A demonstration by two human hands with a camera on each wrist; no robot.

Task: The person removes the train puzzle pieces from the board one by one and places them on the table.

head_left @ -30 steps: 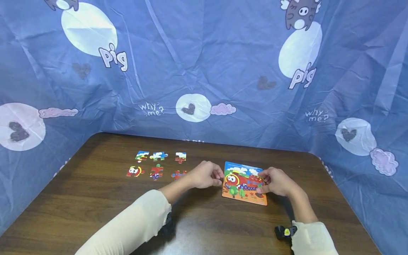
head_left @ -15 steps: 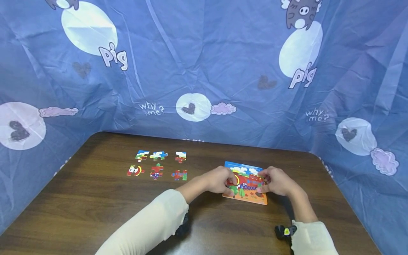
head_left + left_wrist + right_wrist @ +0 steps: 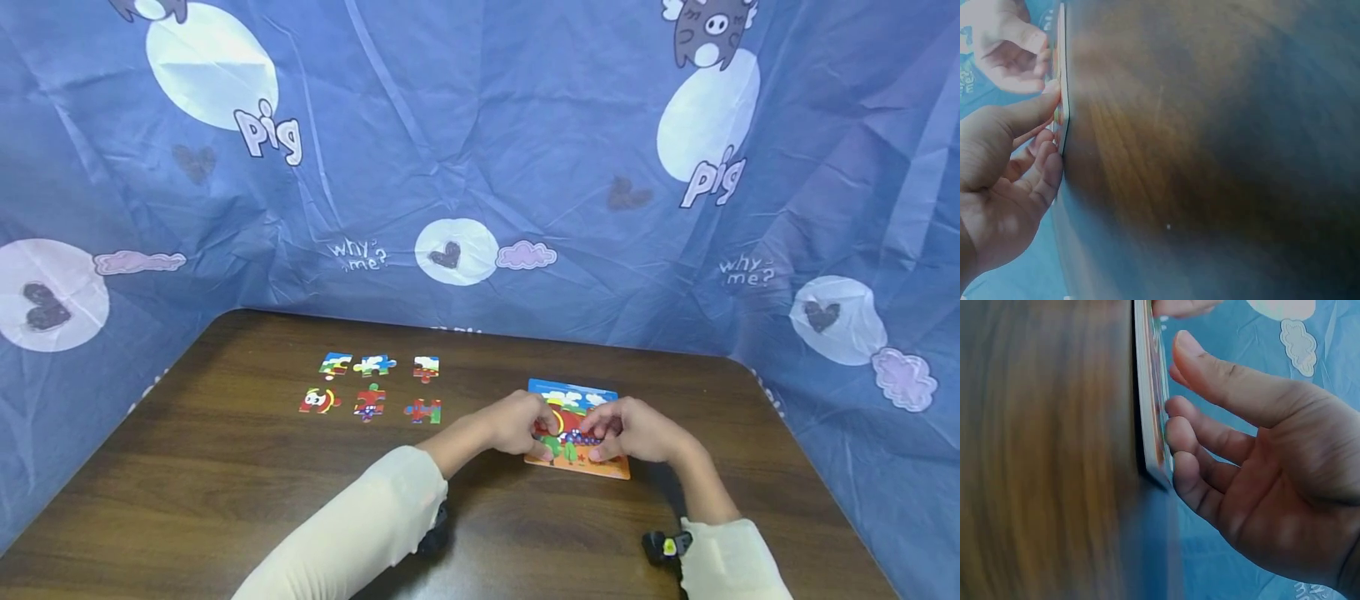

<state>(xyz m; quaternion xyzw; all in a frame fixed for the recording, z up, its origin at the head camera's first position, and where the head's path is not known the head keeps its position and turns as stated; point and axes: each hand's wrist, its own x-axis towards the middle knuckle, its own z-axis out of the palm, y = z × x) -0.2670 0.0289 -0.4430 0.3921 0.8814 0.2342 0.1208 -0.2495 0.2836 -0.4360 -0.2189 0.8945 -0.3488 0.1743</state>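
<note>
A rectangular puzzle board [image 3: 546, 388] with a red train picture lies flat on the table. My left hand [image 3: 516, 423] rests its thumb and bent fingers on the left part of the picture. The left wrist view shows that thumb [image 3: 1044, 100] and the fingers touching the board's face, spread apart. From the right, my right hand [image 3: 639, 429] reaches over the board, its fingertips near the middle. In the right wrist view its loosely bent fingers [image 3: 1185, 434] meet the face, and the thumb stands off a little. Both hands hide much of the train.
Several loose jigsaw pieces lie in two rows at the back left, among them a train-face piece [image 3: 318, 401] and a red and green piece [image 3: 424, 411]. The brown table [image 3: 225, 467] ends at a blue printed cloth [image 3: 480, 167] behind.
My left hand has moved right, from beside the board onto its left part, then stayed. My right hand has slid left from the board's right edge toward its middle. The loose pieces have not moved.
</note>
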